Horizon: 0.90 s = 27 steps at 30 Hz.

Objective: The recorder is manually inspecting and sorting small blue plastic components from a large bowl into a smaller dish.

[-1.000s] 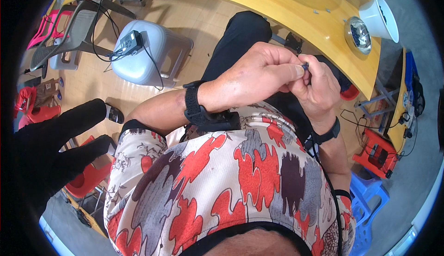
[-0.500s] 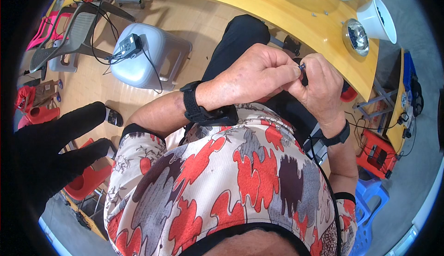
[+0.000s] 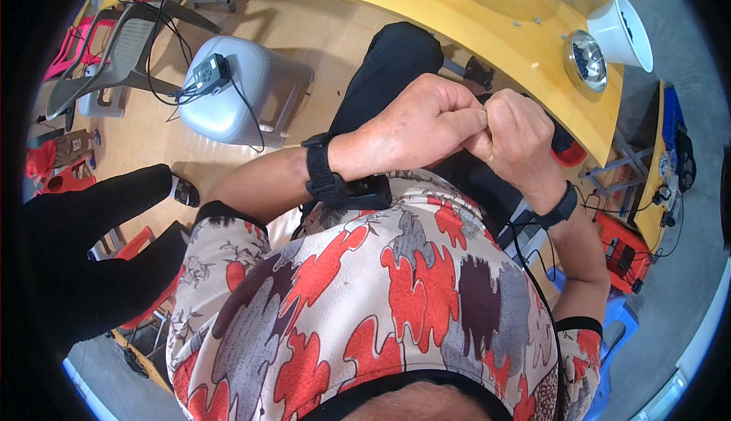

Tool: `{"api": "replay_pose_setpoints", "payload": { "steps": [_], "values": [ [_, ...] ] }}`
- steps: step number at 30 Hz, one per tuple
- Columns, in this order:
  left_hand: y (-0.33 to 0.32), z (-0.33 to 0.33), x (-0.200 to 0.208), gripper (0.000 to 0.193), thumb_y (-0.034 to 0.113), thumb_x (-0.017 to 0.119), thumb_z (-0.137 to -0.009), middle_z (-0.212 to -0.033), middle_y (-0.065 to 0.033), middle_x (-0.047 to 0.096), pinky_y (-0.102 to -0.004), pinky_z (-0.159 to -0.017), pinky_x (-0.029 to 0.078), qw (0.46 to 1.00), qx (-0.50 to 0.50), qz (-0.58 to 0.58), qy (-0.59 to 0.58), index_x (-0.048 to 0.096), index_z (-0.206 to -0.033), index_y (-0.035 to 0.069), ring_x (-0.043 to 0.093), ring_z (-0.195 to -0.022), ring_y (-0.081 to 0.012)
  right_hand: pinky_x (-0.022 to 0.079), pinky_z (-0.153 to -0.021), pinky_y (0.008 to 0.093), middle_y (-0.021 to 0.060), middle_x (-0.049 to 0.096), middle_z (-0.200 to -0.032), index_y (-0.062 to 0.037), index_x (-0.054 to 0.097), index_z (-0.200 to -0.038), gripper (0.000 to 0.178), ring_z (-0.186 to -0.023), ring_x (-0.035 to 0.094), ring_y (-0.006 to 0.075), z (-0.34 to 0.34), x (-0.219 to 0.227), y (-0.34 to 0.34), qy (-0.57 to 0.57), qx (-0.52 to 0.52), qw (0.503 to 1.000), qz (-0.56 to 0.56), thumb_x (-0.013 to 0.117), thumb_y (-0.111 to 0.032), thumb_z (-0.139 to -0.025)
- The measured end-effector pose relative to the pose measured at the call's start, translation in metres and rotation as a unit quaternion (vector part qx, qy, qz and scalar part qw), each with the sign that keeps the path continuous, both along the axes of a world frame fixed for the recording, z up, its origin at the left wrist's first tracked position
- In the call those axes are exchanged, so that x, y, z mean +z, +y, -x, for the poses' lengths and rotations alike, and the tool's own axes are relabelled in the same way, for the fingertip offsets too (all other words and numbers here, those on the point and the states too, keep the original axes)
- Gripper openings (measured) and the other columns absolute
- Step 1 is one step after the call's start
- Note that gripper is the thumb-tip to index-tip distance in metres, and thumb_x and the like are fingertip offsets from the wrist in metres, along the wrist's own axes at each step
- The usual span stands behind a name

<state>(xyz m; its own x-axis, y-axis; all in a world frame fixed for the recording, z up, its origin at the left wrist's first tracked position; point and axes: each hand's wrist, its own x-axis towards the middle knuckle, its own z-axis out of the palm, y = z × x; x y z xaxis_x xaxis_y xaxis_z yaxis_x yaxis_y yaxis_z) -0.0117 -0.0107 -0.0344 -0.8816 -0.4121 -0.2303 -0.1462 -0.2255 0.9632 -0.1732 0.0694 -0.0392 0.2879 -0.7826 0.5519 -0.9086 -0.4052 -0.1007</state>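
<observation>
My left hand [image 3: 422,124] and my right hand [image 3: 518,135] are both closed and pressed fingertip to fingertip in front of my chest, above my black trouser leg [image 3: 388,71]. They pinch a small dark part between them; the fingers hide nearly all of it now. A black strap with a box-shaped unit [image 3: 343,185] sits on my left wrist. A thin black band [image 3: 563,208] circles my right wrist, and a cable runs down from it. My patterned red, grey and cream shirt [image 3: 381,307] fills the lower half of the view.
A curved yellow table [image 3: 487,33] lies beyond the hands, with a shiny metal bowl [image 3: 585,59] and white cups [image 3: 626,21]. A grey stool [image 3: 236,94] carrying a black device and cables stands to the left. A dark-clothed limb [image 3: 91,246] lies lower left; a blue stool [image 3: 617,322] is right.
Both hands have shifted slightly right and closed tighter together. The small dark part that showed at the fingertips before is now mostly covered.
</observation>
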Motion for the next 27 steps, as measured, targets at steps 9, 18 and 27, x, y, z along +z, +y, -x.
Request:
{"api": "replay_pose_setpoints", "payload": {
  "steps": [9, 18, 27],
  "values": [
    [-0.007, -0.004, 0.002, 0.021, 0.017, 0.054, -0.093, -0.076, -0.0011, 0.061, -0.0218, -0.061, 0.046, 0.997, -0.011, -0.066, 0.036, 0.063, -0.090, -0.002, 0.053, -0.066, -0.0065, 0.044, -0.059, 0.0211, 0.0042, 0.062, -0.086, -0.0025, 0.059, -0.110, 0.034, -0.066, 0.054, 0.0087, 0.003, 0.015, 0.018, -0.466, -0.021, 0.846, -0.256, 0.070, -0.017, -0.081],
    [-0.003, -0.005, 0.011, 0.021, 0.015, 0.052, -0.094, -0.078, -0.0017, 0.060, -0.0215, -0.064, 0.045, 0.991, -0.047, -0.099, 0.079, 0.062, -0.091, -0.003, 0.051, -0.069, -0.0068, 0.047, -0.063, 0.0212, 0.0046, 0.063, -0.084, 0.0015, 0.063, -0.092, 0.011, -0.070, 0.057, 0.0077, 0.001, 0.028, 0.021, -0.472, -0.001, 0.860, -0.196, 0.062, -0.003, -0.083],
    [0.002, -0.007, 0.017, 0.021, 0.012, 0.048, -0.095, -0.081, -0.0030, 0.061, -0.0218, -0.067, 0.046, 0.995, -0.049, -0.040, 0.076, 0.061, -0.094, -0.005, 0.053, -0.072, -0.0067, 0.045, -0.066, 0.0197, 0.0024, 0.061, -0.081, 0.0024, 0.061, -0.084, 0.004, -0.075, 0.054, 0.0059, -0.014, 0.023, 0.030, -0.641, -0.080, 0.739, -0.194, 0.058, 0.003, -0.081]
  ]
}}
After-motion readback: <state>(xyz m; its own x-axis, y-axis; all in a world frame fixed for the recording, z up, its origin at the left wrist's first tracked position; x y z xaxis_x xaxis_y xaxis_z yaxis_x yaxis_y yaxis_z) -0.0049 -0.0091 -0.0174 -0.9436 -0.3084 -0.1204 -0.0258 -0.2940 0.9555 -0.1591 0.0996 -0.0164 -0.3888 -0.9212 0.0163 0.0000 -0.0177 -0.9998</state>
